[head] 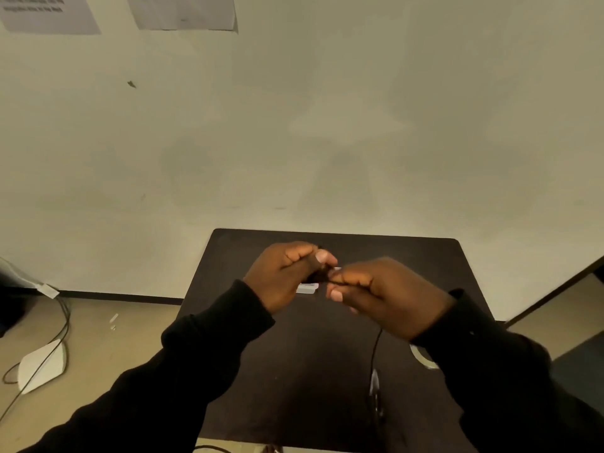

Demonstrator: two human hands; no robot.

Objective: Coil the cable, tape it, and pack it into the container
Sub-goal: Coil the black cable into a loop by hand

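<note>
Hanging from the right hand (pixel 385 299), the black cable (pixel 376 351) is trailing down toward the near edge of the dark counter (pixel 294 371). Both hands are curling closed, the left hand (pixel 287 276) pinching the cable's bunched portion between them.

Two paper sheets (pixel 117 11) are pinned to the far wall (pixel 327 125); a white floor base (pixel 41 366) and cords (pixel 63 322) are seen at left.
</note>
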